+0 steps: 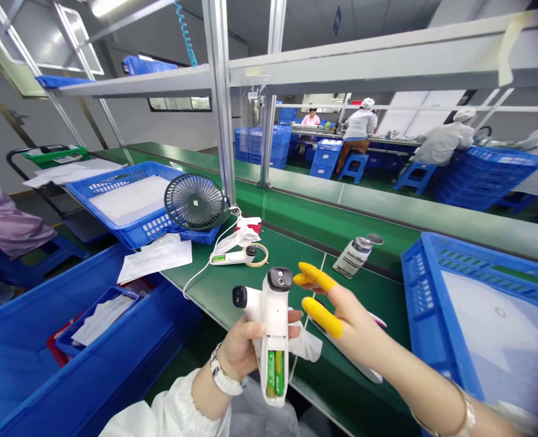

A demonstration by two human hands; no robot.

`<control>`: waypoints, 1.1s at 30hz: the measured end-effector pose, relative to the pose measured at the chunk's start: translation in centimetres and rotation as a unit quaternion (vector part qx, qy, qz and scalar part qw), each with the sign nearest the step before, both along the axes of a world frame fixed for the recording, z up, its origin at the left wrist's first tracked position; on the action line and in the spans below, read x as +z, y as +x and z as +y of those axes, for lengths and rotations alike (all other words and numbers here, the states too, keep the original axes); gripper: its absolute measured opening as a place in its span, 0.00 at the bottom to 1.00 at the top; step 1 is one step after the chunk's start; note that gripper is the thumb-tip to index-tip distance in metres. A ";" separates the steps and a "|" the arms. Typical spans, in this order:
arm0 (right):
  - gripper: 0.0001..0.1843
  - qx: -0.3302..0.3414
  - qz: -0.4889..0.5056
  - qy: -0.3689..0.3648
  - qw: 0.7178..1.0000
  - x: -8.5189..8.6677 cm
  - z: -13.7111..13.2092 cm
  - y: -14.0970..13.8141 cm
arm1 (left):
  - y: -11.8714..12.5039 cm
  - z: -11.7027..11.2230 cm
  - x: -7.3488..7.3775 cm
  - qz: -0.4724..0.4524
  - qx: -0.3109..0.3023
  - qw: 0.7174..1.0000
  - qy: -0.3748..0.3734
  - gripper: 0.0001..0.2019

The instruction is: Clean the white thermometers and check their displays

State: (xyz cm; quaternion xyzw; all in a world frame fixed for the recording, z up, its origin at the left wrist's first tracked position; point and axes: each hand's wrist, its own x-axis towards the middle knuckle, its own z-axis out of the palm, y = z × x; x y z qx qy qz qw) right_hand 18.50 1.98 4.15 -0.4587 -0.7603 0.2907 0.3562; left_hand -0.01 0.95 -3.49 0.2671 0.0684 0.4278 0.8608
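Observation:
My left hand (pixel 244 346) is closed round two white handheld thermometer-like devices. The nearer device (pixel 274 328) stands upright with its battery bay uncovered, showing two green batteries (pixel 275 373). The second device (pixel 247 301) pokes out to the left behind it. A white cloth (pixel 305 344) sits under my fingers. My right hand (pixel 336 303) hovers just right of the devices, fingers spread, with yellow finger cots on two fingertips. It holds nothing. A white flat part (pixel 355 364) lies on the green table under that hand.
On the green bench (pixel 296 243) lie another white device with a tape ring (pixel 236 256), a small bottle (pixel 354 255), papers (pixel 154 258) and a black desk fan (pixel 195 201). Blue crates stand at left (pixel 123 200) and right (pixel 478 303). Other workers sit at far benches.

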 end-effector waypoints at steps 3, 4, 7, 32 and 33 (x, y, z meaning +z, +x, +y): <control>0.28 0.086 0.083 -0.164 0.979 -0.9 -0.4 -0.9 | 0.4 -0.1 0.4 0.028 0.015 0.999 0.008 0.23; 0.28 0.114 0.117 -0.219 0.962 -1.1 -0.6 -1.2 | 0.6 -0.1 0.7 0.043 0.021 0.999 0.009 0.23; 0.27 0.134 0.218 -0.311 0.915 -1.7 -0.8 -1.9 | 0.9 -0.3 1.6 0.085 0.036 0.996 -0.002 0.19; 0.25 0.019 0.271 -0.414 0.869 -1.1 -0.6 -2.4 | 0.2 -0.8 3.8 0.035 0.004 0.985 -0.167 0.23; 0.25 0.016 0.270 -0.420 0.866 -1.0 -0.6 -2.4 | 0.2 -0.7 3.7 0.031 0.001 0.984 -0.175 0.24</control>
